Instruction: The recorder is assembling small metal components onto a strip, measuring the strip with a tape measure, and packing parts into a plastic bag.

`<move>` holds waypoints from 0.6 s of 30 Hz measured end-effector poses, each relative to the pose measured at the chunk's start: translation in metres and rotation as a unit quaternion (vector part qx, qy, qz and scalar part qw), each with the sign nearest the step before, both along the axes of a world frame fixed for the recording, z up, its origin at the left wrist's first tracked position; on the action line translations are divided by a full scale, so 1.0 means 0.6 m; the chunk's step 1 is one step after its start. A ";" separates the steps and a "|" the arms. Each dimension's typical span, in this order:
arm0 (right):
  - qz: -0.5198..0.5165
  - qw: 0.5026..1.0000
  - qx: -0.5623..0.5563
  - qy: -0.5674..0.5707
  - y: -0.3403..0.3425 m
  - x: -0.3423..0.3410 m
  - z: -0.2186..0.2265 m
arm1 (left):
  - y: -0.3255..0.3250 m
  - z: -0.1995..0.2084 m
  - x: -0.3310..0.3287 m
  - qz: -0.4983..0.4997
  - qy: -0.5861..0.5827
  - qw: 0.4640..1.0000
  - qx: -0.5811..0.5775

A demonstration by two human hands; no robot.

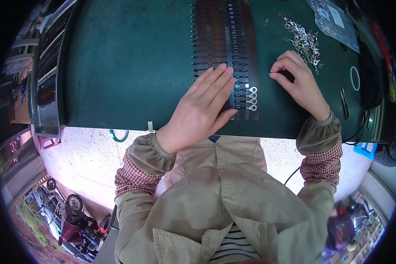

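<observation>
My left hand (202, 103) lies flat, fingers stretched out, across a brown strip board (215, 35) on the green table. Short black leads (238, 44) stick out along the board's edges in rows. Several silver ring terminals (253, 96) sit on the lead ends at the board's near right corner. To the right of the board, my right hand (297, 79) is closed, thumb and forefinger pinched together. A tiny bit of something shows at those fingertips, too small to name. Just beyond that hand is a loose pile of silver ring terminals (306, 42).
A clear plastic bag (334, 22) lies at the far right. Tweezers (344, 104) and a pale ring (355, 78) are near the right edge. A metal tray (48, 88) with dark leads stands on the left. The table's front edge (171, 131) runs before my body.
</observation>
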State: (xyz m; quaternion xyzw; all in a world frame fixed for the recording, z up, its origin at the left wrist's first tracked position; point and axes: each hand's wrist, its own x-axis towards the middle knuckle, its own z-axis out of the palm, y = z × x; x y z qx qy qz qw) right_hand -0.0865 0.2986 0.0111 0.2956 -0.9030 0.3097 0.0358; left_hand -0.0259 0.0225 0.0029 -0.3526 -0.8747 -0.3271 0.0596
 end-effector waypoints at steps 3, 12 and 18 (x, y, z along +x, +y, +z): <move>0.031 0.999 0.022 -0.033 -0.004 -0.008 0.009 | 0.000 0.001 0.000 0.000 -0.001 1.000 0.000; 0.077 0.994 -0.027 -0.079 -0.036 -0.001 0.007 | 0.001 0.002 -0.001 0.002 0.003 1.000 0.003; 0.093 0.994 -0.037 -0.052 -0.058 0.005 -0.006 | 0.002 -0.001 -0.001 -0.003 0.011 1.000 -0.001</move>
